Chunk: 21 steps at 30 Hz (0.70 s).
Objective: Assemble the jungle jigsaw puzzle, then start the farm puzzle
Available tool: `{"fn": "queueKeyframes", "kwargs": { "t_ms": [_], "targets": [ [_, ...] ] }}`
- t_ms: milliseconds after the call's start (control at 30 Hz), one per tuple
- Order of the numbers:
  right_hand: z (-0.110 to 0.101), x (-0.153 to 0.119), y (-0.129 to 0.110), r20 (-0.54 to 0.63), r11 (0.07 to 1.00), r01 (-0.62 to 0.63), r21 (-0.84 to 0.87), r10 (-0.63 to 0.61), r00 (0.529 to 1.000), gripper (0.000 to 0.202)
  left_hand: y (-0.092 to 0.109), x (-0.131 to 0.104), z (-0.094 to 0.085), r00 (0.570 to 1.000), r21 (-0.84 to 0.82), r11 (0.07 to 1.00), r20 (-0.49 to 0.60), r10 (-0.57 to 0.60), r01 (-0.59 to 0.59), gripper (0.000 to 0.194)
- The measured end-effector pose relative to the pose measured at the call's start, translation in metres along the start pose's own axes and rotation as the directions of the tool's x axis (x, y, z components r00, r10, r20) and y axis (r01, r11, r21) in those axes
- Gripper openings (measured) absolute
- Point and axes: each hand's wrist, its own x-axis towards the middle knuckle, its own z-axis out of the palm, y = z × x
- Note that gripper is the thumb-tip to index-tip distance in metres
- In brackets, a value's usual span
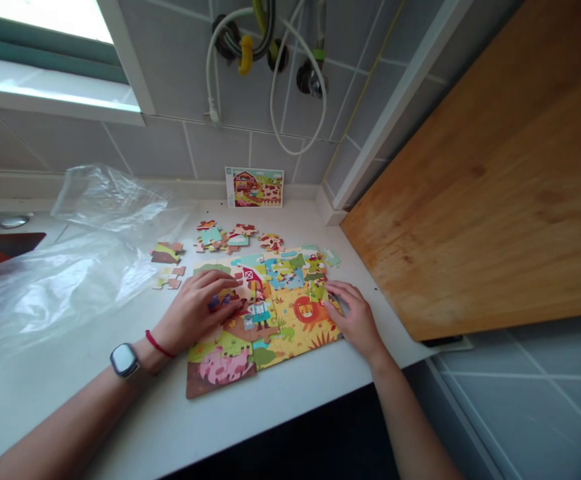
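A partly assembled farm-and-animals jigsaw puzzle (275, 327) lies flat on the white counter, with a lion, a pig and a farmer on it. My left hand (200, 310) rests over its left part, fingers stretched and thumb apart, touching the area around the red barn. It covers some of the picture there. At the right side, my right hand (354, 317) has thumb and fingertips at the edge of a green puzzle piece (317, 291), gripping it above the lion. Loose puzzle pieces (210, 235) lie behind the puzzle, and others (167, 253) left of it.
A small reference picture card (257, 188) leans on the tiled wall. Crumpled clear plastic (80, 267) spreads over the left of the counter (145, 413). A wooden panel (495, 180) slants in at right. White cables (273, 100) and pipes hang above.
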Motion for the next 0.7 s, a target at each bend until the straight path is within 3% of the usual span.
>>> {"fn": "queueKeyframes", "kwargs": {
  "t_ms": [200,533,700],
  "targets": [
    [0.0009,0.0011,-0.0016,0.005,1.0,-0.004,-0.002,0.004,1.0,0.029,-0.0013,0.0001,0.0047,1.0,0.004,1.0,-0.012,0.021,-0.021,0.028],
    [0.0024,0.0001,0.002,-0.09,0.999,-0.025,-0.038,0.021,0.996,0.031,0.0006,0.0017,0.0044,0.997,-0.072,0.996,-0.055,0.053,-0.056,0.026],
    [0.0016,-0.0009,-0.0021,-0.012,0.998,0.029,-0.057,-0.029,0.999,0.044,-0.0015,0.0015,0.0059,0.998,-0.061,0.997,-0.037,0.044,-0.046,0.03]
  ]
}}
